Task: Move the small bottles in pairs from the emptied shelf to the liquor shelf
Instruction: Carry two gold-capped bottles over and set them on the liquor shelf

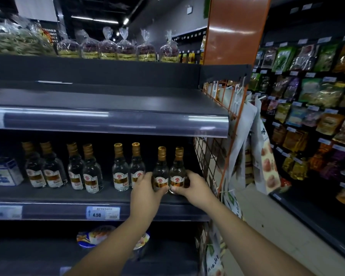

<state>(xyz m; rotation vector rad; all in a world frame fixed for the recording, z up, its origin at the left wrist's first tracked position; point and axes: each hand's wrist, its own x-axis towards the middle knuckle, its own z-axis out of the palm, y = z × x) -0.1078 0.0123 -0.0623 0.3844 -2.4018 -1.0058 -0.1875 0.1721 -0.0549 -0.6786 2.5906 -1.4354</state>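
Fingers of the left hand wrap one small clear bottle; the right hand clamps its twin, both standing at the liquor shelf's right end beside six more. Clear liquid fills them. Labels are blurred; a price tag reads 4.50.

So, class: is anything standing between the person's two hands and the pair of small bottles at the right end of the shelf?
Nothing visible. The left hand and right hand already touch the two bottles, one each.
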